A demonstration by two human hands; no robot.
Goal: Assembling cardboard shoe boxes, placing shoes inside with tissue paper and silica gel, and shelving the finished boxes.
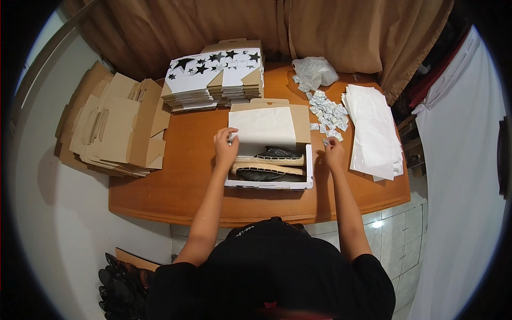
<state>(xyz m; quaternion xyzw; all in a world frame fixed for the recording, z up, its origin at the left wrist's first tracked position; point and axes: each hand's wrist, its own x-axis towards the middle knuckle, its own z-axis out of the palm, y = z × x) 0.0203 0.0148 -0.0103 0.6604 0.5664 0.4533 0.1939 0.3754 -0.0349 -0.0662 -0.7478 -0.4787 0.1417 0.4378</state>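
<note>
One wooden bench (186,165), orange-brown and bow-edged, bearing an open shoebox (269,185), the reference for all places below. Brown curtain (336,29): beyond the box. White wall (40,181): well to its left. White cloth (461,186): hanging well to its right. Tiled floor (402,240): nearer the wearer than the box and lower.

Stock: tan cardboard pieces (114,122), stacked left of the box; star-patterned cartons (194,80), stacked beyond it to the left; clear plastic bag (314,72), beyond it to the right, with a spill of small white sachets (332,113) on its near side; white paper sheets (373,133), piled right of the box.

One pair of black shoes with tan soles (269,166), inside the box, between the two hands. White paper (261,125): rising at the box's far side, against the raised lid.

Left hand (226,146): at the box's left end, fingers curled at the paper's edge; whether pinched on it, cannot tell. Right hand (334,153): just right of the box, fingers clamped on a single sachet (326,142).

Markings: black stars on the cartons; pale lettering on the wearer's black shirt (277,266); sachet print too small to read.
</note>
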